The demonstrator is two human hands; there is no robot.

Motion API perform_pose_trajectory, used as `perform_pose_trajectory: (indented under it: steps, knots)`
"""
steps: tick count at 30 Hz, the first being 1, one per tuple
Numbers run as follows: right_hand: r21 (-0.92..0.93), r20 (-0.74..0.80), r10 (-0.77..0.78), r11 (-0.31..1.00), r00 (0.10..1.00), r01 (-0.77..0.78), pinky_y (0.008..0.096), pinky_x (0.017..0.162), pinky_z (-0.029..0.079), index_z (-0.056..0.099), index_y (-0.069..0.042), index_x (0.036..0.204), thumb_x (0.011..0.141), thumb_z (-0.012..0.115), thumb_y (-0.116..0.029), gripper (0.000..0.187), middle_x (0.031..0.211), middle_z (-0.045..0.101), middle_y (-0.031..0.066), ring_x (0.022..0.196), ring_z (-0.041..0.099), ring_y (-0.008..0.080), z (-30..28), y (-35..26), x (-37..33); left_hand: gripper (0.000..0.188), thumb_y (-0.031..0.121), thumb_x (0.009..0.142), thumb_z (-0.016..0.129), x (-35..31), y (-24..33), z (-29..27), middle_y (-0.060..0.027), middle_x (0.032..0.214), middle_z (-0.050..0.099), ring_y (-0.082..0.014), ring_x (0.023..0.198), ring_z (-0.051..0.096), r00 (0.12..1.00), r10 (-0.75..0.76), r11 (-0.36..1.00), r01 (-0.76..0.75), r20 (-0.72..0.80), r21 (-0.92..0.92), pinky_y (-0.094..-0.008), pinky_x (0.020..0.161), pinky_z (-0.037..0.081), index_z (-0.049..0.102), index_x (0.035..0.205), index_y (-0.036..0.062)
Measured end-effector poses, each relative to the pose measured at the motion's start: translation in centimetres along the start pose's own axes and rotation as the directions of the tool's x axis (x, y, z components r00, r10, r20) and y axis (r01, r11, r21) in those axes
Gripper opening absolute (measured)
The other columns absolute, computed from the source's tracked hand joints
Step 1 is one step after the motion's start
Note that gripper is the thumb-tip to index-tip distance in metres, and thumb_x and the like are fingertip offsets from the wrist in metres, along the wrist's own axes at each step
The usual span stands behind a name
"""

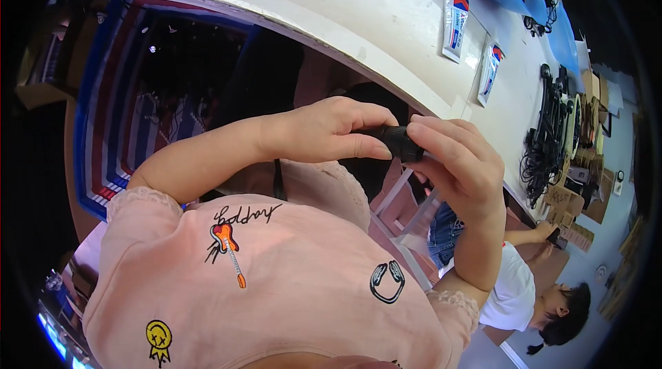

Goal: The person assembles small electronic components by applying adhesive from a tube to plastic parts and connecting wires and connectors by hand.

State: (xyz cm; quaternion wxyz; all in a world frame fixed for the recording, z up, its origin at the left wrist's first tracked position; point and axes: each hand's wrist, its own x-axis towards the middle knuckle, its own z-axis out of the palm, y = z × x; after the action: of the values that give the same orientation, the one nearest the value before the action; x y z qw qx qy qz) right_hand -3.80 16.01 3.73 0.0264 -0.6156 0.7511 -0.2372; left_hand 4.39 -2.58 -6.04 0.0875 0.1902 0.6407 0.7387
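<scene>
Pinching one end of a black cylinder (400,143) with the left hand (336,130), gripping the other with the curled right hand (463,162); apparently turning it, calling for steady pressure.

The person's bare left hand (331,129) pinches one end of a short black ribbed cylinder (402,143) between thumb and forefinger, while the bare right hand (472,165) grips its other end with the fingertips. Both hands are raised in front of a pale pink short-sleeved top (303,265), near the edge of a long white worktable (383,31). On the table, two white, blue and red squeeze tubes (454,27) lie near each other, and a bundle of black cables (542,138) rests further right. Beyond the right arm, a co-worker in a white short-sleeved shirt (512,290) holds a small dark object (554,236).
</scene>
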Motion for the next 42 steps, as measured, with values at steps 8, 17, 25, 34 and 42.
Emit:
perform_pose_trajectory:
  steps: [8,17,25,34,42]
  knots:
    - [0.083,-0.038,0.353,0.933,0.935,-0.349,0.0286,0.058,0.046,0.061,-0.002,0.094,0.058,0.078,-0.018,0.043,0.084,0.063,0.0090,0.066,0.060,0.0194,0.9,-1.9,-0.4,0.025,0.024,0.084,0.058,0.0,0.5,0.1,-0.0086,0.075,0.057,-0.0178,0.067,0.054,1.000,-0.031,0.997,0.030,0.004,0.066,-0.0292,0.063,0.043,0.056,0.098,0.0033]
    - [0.152,-0.070,0.423,0.900,0.903,-0.409,0.0267,0.055,0.048,0.060,0.000,0.094,0.058,0.080,-0.018,0.045,0.077,0.062,0.0094,0.061,0.059,0.0182,0.7,-2.4,-0.9,0.029,0.029,0.082,0.061,0.2,0.0,0.7,-0.0100,0.072,0.057,-0.0219,0.063,0.053,0.999,-0.014,0.998,0.016,-0.031,0.055,-0.0301,0.060,0.043,0.057,0.097,0.0041]
    - [0.227,-0.022,0.558,0.811,0.830,-0.539,0.0237,0.054,0.048,0.060,0.000,0.093,0.065,0.077,-0.014,0.037,0.076,0.062,0.0094,0.061,0.060,0.0142,0.1,-3.3,-1.2,0.030,0.030,0.078,0.065,0.7,0.1,1.4,-0.0115,0.072,0.058,-0.0231,0.062,0.054,0.998,-0.030,0.997,0.034,-0.055,0.072,-0.0299,0.059,0.043,0.059,0.094,0.0049]
    - [0.381,-0.166,0.626,0.754,0.762,-0.536,0.0227,0.057,0.048,0.058,0.003,0.100,0.070,0.074,-0.010,0.036,0.079,0.064,0.0106,0.062,0.062,0.0124,0.1,-4.1,-2.3,0.037,0.035,0.073,0.068,1.6,0.8,2.7,-0.0136,0.072,0.058,-0.0282,0.062,0.055,0.993,-0.009,0.976,0.034,-0.115,0.216,-0.0321,0.057,0.044,0.059,0.092,0.0039]
    - [0.600,0.141,0.778,0.425,0.612,-0.678,0.0214,0.064,0.049,0.056,0.007,0.098,0.077,0.065,-0.004,0.025,0.082,0.064,0.0085,0.071,0.060,0.0084,-1.1,-2.6,-3.2,0.034,0.030,0.075,0.068,2.4,1.7,3.4,-0.0109,0.071,0.057,-0.0204,0.061,0.053,0.990,-0.080,0.958,0.108,-0.115,0.265,-0.0288,0.060,0.044,0.058,0.094,0.0031]
